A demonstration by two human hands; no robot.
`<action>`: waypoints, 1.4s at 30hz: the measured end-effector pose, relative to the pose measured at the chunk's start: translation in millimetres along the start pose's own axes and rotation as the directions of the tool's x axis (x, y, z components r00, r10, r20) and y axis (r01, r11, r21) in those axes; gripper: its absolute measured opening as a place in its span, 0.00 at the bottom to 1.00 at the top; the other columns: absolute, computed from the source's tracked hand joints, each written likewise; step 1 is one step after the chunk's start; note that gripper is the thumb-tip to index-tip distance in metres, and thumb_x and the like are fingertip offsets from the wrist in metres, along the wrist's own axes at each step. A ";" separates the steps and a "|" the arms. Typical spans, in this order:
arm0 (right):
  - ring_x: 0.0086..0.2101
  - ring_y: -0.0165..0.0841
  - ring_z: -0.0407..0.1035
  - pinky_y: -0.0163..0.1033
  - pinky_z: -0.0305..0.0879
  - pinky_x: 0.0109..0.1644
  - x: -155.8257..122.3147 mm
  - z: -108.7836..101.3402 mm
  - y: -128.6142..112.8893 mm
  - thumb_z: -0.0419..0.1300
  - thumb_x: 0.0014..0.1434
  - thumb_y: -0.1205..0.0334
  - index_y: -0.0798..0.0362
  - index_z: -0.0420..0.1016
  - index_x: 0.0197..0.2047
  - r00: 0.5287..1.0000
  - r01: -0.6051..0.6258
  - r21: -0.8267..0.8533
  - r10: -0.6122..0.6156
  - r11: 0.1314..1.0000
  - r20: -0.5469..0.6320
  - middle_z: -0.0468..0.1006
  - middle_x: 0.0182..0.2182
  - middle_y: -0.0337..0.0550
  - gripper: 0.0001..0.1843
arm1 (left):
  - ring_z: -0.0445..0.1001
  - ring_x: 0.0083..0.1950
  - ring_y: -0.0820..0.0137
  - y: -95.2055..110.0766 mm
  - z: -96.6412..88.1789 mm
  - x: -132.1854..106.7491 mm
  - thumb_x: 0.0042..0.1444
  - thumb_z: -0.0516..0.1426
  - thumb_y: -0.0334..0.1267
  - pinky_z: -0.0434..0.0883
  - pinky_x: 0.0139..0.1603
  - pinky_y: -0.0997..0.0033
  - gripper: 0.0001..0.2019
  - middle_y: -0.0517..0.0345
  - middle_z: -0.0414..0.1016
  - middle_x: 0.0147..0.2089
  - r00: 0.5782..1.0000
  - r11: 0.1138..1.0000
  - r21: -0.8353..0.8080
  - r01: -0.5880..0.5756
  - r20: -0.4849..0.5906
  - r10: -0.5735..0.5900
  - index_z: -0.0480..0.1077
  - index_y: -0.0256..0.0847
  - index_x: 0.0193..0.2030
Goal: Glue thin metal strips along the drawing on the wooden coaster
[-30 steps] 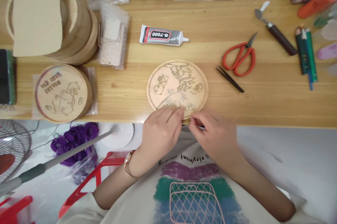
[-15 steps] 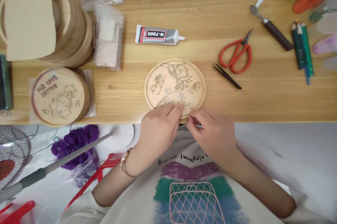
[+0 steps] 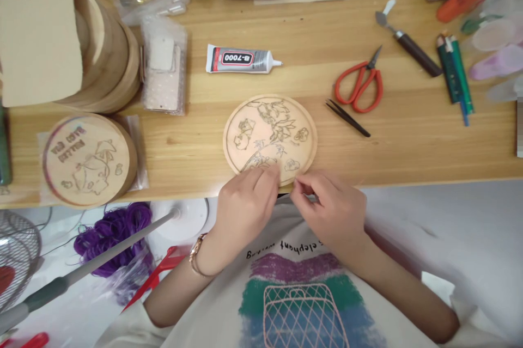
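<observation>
far left: we log a wire fan guard (image 3: 16,261) below the table edge, with a grey pole (image 3: 93,272) slanting past it.
upper left: we list a stack of wooden hoops (image 3: 114,48), partly covered by a cardboard sheet (image 3: 36,37), on a pine table (image 3: 310,26).
lower left: we record a wood-burned round plaque (image 3: 87,160) on a plastic sleeve (image 3: 141,163), with a bundle of purple cord (image 3: 110,242) below the table edge.
centre left: we note a clear packet (image 3: 163,73) just beside the hoops and a b-7000 glue tube (image 3: 241,59) lying on its side.
left hand: we find the left hand (image 3: 245,217), wearing a wristwatch (image 3: 197,250), curled, its fingers on the lower rim.
centre: we place the wood-burned disc (image 3: 261,130) flat on the table near the front edge, between the hands and the glue tube.
right hand: we see the right hand (image 3: 329,212) with its fingertips drawn together at the lower rim; we cannot tell whether they pinch anything.
right: we count black tweezers (image 3: 347,118), red-handled scissors (image 3: 358,81) and a dark-handled palette knife (image 3: 408,46).
</observation>
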State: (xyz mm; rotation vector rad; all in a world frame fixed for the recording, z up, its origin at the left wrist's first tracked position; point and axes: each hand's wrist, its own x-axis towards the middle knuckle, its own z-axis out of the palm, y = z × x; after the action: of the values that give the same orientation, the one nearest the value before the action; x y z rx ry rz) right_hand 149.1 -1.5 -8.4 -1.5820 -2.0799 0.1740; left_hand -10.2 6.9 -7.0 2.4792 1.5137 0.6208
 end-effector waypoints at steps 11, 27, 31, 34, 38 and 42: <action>0.22 0.27 0.70 0.32 0.56 0.25 0.7 1.1 3.9 0.58 0.57 0.69 0.54 0.74 0.28 0.998 -0.068 0.021 0.067 0.997 0.014 0.77 0.21 0.37 0.07 | 0.68 0.28 0.70 5.0 5.4 -2.4 0.63 0.53 0.30 0.64 0.28 0.71 0.06 0.60 0.69 0.26 1.000 1.000 -0.010 0.002 -0.022 -0.002 0.71 0.36 0.38; 0.25 0.28 0.72 0.33 0.57 0.28 7.9 -1.5 9.1 0.57 0.58 0.68 0.53 0.73 0.27 0.990 -0.065 0.063 0.056 0.996 0.133 0.78 0.23 0.36 0.09 | 0.71 0.30 0.70 4.7 5.7 2.5 0.63 0.54 0.29 0.67 0.30 0.70 0.08 0.58 0.74 0.30 0.998 0.997 0.073 -0.040 -0.046 0.043 0.71 0.35 0.46; 0.25 0.28 0.71 0.33 0.56 0.28 8.7 -1.9 8.4 0.57 0.57 0.68 0.52 0.73 0.26 0.989 -0.090 0.063 0.082 0.994 0.124 0.78 0.23 0.36 0.09 | 0.72 0.31 0.70 4.7 5.0 3.9 0.63 0.54 0.29 0.67 0.31 0.71 0.08 0.58 0.75 0.29 0.998 0.995 0.093 -0.046 -0.033 0.049 0.71 0.35 0.46; 0.25 0.28 0.71 0.34 0.55 0.27 8.9 -2.1 8.0 0.57 0.57 0.68 0.52 0.73 0.26 0.989 -0.094 0.062 0.086 0.994 0.121 0.78 0.22 0.36 0.09 | 0.73 0.31 0.70 4.7 5.1 4.4 0.63 0.54 0.29 0.68 0.32 0.71 0.08 0.57 0.75 0.30 0.998 0.993 0.103 -0.051 -0.028 0.054 0.71 0.35 0.47; 0.25 0.28 0.70 0.34 0.54 0.27 9.6 -2.5 7.1 0.57 0.57 0.68 0.52 0.73 0.25 0.986 -0.097 0.052 0.089 0.994 0.141 0.77 0.21 0.36 0.09 | 0.73 0.31 0.70 4.5 5.7 4.5 0.63 0.55 0.29 0.68 0.32 0.71 0.08 0.56 0.76 0.30 0.998 0.993 0.105 -0.056 -0.016 0.058 0.71 0.34 0.48; 0.25 0.28 0.70 0.35 0.52 0.26 10.3 -2.9 6.5 0.57 0.56 0.68 0.52 0.72 0.25 0.985 -0.087 0.031 0.082 0.996 0.150 0.77 0.21 0.35 0.09 | 0.74 0.32 0.69 3.9 6.5 4.1 0.63 0.54 0.29 0.69 0.32 0.70 0.09 0.56 0.76 0.32 0.998 0.992 0.111 -0.057 -0.009 0.058 0.70 0.34 0.49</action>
State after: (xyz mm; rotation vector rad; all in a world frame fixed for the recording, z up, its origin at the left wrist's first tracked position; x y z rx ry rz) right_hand 154.1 9.5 -5.2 -1.6814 -2.1080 0.3698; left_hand -2.5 9.1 -10.5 2.6139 1.5258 0.5780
